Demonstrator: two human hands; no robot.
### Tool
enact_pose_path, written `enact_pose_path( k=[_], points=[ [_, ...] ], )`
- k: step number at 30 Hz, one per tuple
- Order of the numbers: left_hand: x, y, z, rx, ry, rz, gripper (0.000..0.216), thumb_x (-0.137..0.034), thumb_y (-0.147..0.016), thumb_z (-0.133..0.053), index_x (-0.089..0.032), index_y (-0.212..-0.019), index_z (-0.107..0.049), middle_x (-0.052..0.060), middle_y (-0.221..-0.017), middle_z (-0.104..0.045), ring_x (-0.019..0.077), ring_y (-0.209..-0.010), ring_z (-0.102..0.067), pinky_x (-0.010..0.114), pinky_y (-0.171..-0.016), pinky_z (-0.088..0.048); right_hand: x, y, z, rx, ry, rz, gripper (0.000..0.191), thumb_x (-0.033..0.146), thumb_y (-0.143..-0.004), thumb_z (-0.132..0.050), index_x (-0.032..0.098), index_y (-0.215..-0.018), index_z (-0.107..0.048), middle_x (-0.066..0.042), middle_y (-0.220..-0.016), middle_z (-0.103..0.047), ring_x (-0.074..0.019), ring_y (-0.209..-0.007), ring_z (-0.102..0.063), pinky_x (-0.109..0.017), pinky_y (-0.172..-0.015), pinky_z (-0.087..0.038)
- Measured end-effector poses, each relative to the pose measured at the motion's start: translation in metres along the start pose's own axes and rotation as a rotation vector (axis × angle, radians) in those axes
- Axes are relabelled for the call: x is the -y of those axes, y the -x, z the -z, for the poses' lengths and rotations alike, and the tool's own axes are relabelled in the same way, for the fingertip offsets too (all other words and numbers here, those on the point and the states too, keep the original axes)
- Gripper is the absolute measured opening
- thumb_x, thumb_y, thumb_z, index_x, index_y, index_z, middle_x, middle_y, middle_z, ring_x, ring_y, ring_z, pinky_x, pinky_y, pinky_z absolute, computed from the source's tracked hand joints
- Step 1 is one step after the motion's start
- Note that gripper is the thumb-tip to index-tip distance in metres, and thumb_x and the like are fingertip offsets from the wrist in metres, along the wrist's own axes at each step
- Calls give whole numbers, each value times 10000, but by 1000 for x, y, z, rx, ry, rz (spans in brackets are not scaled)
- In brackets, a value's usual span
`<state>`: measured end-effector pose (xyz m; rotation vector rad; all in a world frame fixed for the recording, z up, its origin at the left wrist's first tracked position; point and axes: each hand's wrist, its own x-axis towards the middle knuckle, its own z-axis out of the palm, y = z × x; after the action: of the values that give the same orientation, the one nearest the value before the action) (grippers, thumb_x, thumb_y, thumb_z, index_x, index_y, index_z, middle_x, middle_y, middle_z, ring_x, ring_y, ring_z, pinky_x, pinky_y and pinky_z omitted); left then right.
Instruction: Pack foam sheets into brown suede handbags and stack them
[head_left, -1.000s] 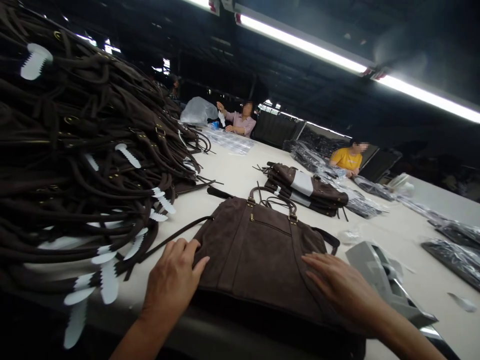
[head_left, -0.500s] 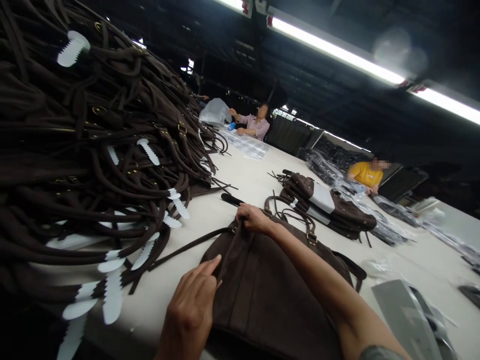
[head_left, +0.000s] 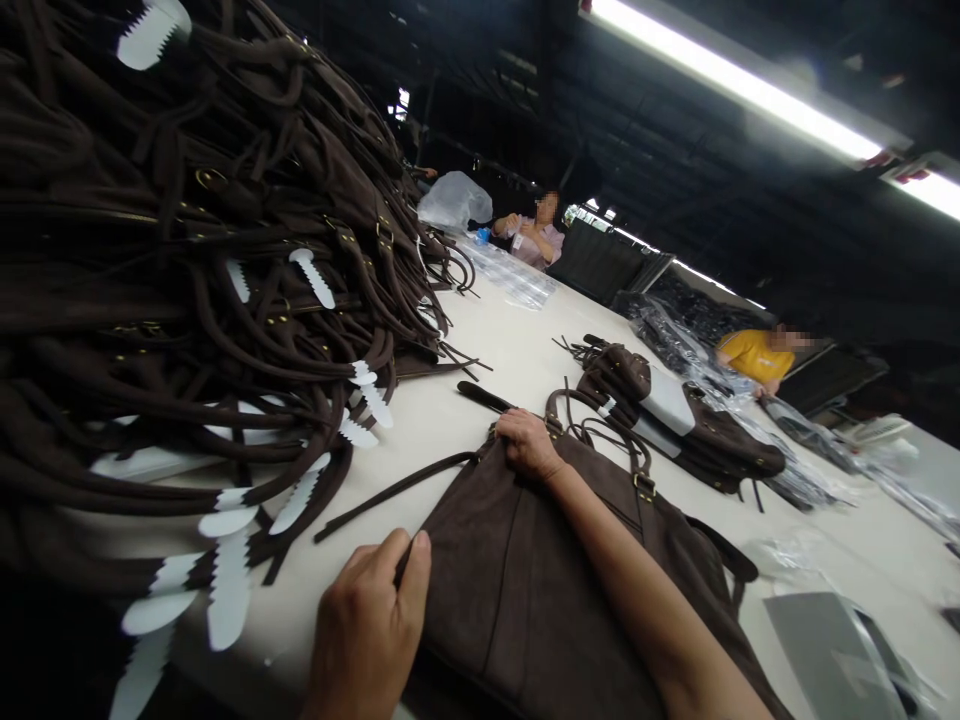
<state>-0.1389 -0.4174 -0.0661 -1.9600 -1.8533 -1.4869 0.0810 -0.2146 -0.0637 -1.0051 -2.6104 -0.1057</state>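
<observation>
Head camera view, looking down and forward along a long pale worktable (head_left: 480, 350). A dark brown suede handbag with brass buckles (head_left: 540, 570) lies flat on the near part of the table, just in front of the person. The left hand (head_left: 371, 630) is curled closed at the bag's near left edge, thumb and fingers pinching the suede there. The right hand (head_left: 529, 443) reaches across the bag to its far top edge, fingers bent down and gripping the rim beside the base of the looped carrying handles (head_left: 600, 425). A thin brown strap (head_left: 394, 488) trails from the bag leftward over the table.

To the left rises a tall heap of matching dark brown bags and straps (head_left: 187, 280), dotted with white serrated paper tags (head_left: 225, 590). Beyond the held bag lies a smaller pile of brown bags with grey paper inserts (head_left: 675, 420). Clear plastic wrappers (head_left: 517, 285) lie farther along. Two other people sit at the far side, one in a pink top (head_left: 536, 235), one in a yellow shirt (head_left: 754, 355). A grey device (head_left: 832, 650) sits at the lower right.
</observation>
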Motion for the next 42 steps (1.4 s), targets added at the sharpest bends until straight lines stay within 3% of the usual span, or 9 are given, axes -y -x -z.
enact_pose_path(
  k=[5, 12, 17, 21, 27, 32, 37, 39, 42],
  points=[
    [6, 10, 5, 64, -4, 97, 375, -295, -961, -449, -234, -591, -462, -65, -477, -479, 88, -410, -445, 214, -434, -355, 10, -20, 4, 184, 0, -246, 249, 89, -814, -428, 197, -787, -651, -35, -786, -677, -183, -758, -588, -281, -778, -389],
    [3, 13, 1, 20, 17, 71, 330, -278, -976, -440, -227, -651, -465, -33, -545, -482, 128, -544, -505, 247, -570, -385, 22, -41, -5, 86, -40, -563, 278, 484, -910, -553, 224, -928, -651, 3, -732, -647, -171, -679, -578, -263, -657, -354],
    [3, 19, -3, -1, -4, -27, 278, -170, -951, -470, -215, -678, -438, 0, -634, -490, 168, -659, -479, 307, -696, -374, 12, -22, -7, -35, -364, -486, 206, 385, -846, -653, 198, -932, -656, 48, -670, -578, -125, -627, -523, -239, -652, -375],
    [5, 27, -3, 12, 6, 8, 215, -160, -947, -480, -204, -737, -461, 9, -705, -489, 162, -695, -473, 307, -686, -363, 1, -12, 5, 72, -573, -388, 294, 371, -797, -730, 186, -1016, -664, 54, -714, -584, -123, -677, -534, -252, -708, -407],
    [9, 32, -2, -20, 33, -29, 82, -161, -922, -551, -186, -851, -519, 19, -782, -548, 154, -756, -518, 292, -741, -402, 3, -21, 15, 142, -299, -365, 283, 273, -732, -828, 165, -973, -726, -44, -925, -607, -189, -905, -570, -304, -821, -448],
    [10, 30, 0, -47, 47, -117, 97, -103, -883, -594, -172, -895, -527, 15, -767, -556, 152, -735, -520, 302, -745, -407, 13, -23, 15, 171, -175, -369, 115, 282, -860, -723, 177, -892, -758, -62, -949, -634, -174, -900, -601, -279, -842, -446],
    [11, 31, -2, -63, 47, -57, 147, -137, -894, -583, -190, -803, -481, 4, -711, -507, 157, -682, -486, 300, -701, -401, 18, -33, 1, 104, 99, -676, 197, 270, -949, -543, 182, -913, -716, -87, -930, -685, -213, -883, -619, -301, -792, -426],
    [12, 33, -3, -67, 39, -46, 172, -155, -899, -579, -200, -778, -465, 3, -698, -493, 164, -677, -484, 307, -695, -399, 16, -37, -3, 58, 93, -749, 189, 209, -935, -516, 197, -991, -696, -77, -933, -693, -213, -886, -621, -303, -800, -426],
    [13, 35, -4, -58, 21, -29, 176, -159, -902, -576, -208, -782, -457, 2, -689, -492, 172, -675, -478, 311, -694, -397, 11, -33, 1, -72, -141, -623, 182, 211, -918, -526, 197, -1004, -687, -57, -968, -682, -181, -880, -613, -283, -820, -447]
  ],
)
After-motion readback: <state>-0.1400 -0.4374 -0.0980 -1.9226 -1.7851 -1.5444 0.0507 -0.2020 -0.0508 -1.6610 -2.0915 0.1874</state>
